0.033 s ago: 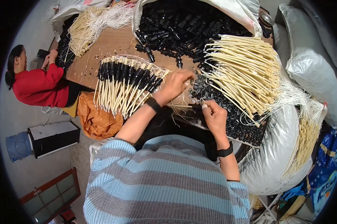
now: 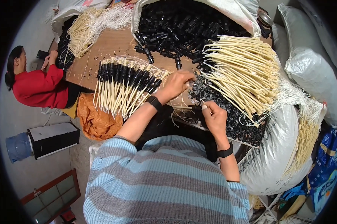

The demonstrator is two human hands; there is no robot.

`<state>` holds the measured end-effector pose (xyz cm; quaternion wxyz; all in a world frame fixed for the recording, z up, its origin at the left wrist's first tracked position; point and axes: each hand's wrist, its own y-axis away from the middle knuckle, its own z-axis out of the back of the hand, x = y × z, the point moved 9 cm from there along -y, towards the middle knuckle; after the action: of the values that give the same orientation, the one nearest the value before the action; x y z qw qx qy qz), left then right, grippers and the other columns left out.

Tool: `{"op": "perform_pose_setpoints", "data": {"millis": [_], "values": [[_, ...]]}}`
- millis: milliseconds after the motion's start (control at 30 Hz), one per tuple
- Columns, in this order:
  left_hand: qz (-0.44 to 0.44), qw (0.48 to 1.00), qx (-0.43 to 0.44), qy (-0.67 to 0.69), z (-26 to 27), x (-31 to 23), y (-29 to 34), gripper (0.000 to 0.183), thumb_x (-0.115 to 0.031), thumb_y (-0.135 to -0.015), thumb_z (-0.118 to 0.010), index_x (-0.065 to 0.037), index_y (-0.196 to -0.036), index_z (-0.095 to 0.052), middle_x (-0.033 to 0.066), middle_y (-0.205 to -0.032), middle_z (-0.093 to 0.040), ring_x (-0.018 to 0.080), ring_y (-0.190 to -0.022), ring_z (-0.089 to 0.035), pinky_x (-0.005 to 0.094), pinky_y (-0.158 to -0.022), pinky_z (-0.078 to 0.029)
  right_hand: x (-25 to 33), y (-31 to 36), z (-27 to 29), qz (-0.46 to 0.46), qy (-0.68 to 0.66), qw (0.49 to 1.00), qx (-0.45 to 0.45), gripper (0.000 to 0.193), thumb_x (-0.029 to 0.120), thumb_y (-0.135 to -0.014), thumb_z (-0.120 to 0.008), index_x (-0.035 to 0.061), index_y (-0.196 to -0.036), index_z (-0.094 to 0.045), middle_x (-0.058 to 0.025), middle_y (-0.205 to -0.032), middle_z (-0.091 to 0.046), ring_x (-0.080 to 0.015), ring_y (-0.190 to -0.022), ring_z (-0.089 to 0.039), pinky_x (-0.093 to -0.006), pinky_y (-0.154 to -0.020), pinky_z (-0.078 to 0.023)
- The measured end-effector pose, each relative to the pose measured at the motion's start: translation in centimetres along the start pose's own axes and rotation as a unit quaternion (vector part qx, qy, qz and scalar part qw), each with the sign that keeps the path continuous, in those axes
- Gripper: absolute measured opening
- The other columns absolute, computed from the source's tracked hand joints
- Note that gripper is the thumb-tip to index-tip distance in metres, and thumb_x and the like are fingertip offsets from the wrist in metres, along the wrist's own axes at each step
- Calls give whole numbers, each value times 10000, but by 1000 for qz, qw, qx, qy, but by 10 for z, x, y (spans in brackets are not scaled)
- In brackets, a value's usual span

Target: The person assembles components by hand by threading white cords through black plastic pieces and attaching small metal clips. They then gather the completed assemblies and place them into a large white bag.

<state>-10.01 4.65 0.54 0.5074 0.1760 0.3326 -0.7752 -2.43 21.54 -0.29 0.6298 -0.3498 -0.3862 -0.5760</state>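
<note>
My left hand reaches over the wooden table, fingers pinched on a thin cream tube at the right end of a fanned row of black-capped cream tubes. My right hand is just below and to the right, pinching a small pale part over a heap of small black pieces. A thick bundle of bare cream tubes lies right of both hands. A big pile of black caps spills from a white sack behind them. What exactly sits between the fingertips is too small to tell.
A person in a red top sits at the table's left end beside another bundle of cream tubes. An orange bag hangs below the table edge. Full white sacks crowd the right. A blue water bottle and a black-and-white box stand on the floor.
</note>
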Motion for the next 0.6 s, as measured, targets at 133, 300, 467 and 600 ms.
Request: {"op": "perform_pose_setpoints", "data": {"millis": [133, 300, 467, 600], "values": [[29, 994, 78, 66, -25, 15, -4, 231, 63, -702, -615, -22, -913, -660, 126, -815, -647, 292, -746, -635, 350, -684, -511, -12, 2, 9, -29, 4, 999, -21, 64, 57, -847, -625, 11, -868, -664, 56, -582, -430, -29, -553, -372, -217, -500, -312], [69, 994, 31, 80, -26, 16, 2, 257, 78, -672, -615, -52, -885, -675, 98, -819, -646, 286, -771, -621, 360, -703, -506, -32, -5, 9, -85, -51, 995, -33, 63, 55, -855, -626, 5, -859, -663, 90, -597, -428, -10, -555, -334, -212, -498, -269], [-4, 998, 49, 34, -31, 16, -4, 237, 64, -660, -629, -71, -848, -682, 85, -833, -642, 280, -767, -611, 361, -702, -510, -31, -6, 6, -81, -44, 995, -26, 70, 64, -866, -633, 1, -855, -662, 102, -598, -436, -2, -553, -333, -203, -495, -256], [146, 976, 82, 140, -26, 7, 0, 227, 36, -672, -656, -57, -878, -672, 90, -824, -631, 274, -781, -603, 342, -704, -508, -41, -9, 10, -103, -68, 991, -46, 72, 65, -870, -634, 1, -852, -662, 102, -597, -445, 0, -552, -333, -204, -495, -258]]}}
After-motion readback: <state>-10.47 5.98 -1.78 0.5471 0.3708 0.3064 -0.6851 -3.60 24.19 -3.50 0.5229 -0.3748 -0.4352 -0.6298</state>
